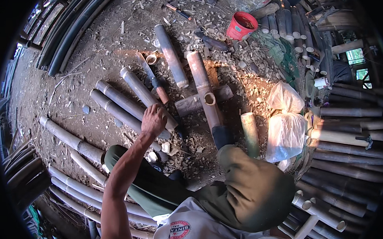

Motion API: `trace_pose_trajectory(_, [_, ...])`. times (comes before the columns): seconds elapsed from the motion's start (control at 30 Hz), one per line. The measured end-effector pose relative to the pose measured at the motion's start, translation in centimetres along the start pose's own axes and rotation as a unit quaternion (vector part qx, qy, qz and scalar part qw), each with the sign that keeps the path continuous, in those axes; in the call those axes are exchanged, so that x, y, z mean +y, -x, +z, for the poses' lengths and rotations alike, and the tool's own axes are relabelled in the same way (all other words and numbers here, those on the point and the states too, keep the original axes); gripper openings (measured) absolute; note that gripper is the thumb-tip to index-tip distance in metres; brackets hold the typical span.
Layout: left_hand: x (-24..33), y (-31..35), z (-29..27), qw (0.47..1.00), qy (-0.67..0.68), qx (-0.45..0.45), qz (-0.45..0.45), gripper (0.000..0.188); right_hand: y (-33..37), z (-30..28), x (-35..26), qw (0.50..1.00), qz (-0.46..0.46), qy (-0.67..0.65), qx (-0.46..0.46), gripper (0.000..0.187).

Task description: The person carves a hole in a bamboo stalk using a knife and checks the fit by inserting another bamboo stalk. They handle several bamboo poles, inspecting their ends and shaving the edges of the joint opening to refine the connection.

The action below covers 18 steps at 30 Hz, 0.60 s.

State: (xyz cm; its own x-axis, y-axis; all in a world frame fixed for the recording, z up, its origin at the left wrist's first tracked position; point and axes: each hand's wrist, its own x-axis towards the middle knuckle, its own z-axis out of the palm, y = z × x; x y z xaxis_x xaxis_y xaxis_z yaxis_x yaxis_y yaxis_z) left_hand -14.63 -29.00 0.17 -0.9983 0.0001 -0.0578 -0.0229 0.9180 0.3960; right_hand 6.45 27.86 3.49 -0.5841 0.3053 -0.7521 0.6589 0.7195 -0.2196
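My left hand (153,118) is closed over the near end of a bamboo tube (137,87), which lies slanted on the ground. Two more bamboo tubes (115,111) lie beside it on the left. My right hand is out of sight. A dark-covered foot (221,136) rests against the near end of a bamboo tube with a round hole (202,79) cut in its side. That tube lies across a short log (189,105). Between the tubes, close to my left hand, is a large knife (153,81) with a wooden handle.
Another bamboo tube (171,57) lies farther off, near a hammer (177,11) and a dark tool (212,39). A red bucket (242,26) stands at the far right. By my right knee are a knotted plastic bag (286,124) and a greenish tube (250,134). Wood chips litter the ground.
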Motion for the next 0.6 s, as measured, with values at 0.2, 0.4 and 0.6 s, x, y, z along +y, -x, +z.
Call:
trace_pose_trajectory(0.2, [9.8, -4.9, 0.9, 0.944, 0.256, -0.145, -0.150, 0.042, -4.9, 1.2, -2.4, 0.981, -0.045, 0.119, -0.145, 0.038])
trace_pose_trajectory(0.4, [13.4, -10.7, 4.9, 0.950, 0.100, -0.192, -0.225, 0.063, -16.1, -3.3, -22.5, 0.846, -0.488, 0.212, -0.007, 0.032])
trace_pose_trajectory(0.6, [13.6, -10.7, 5.1, 0.949, 0.139, -0.209, -0.191, 0.040, -26.5, -8.4, -54.3, 0.794, -0.565, 0.099, 0.201, 0.045])
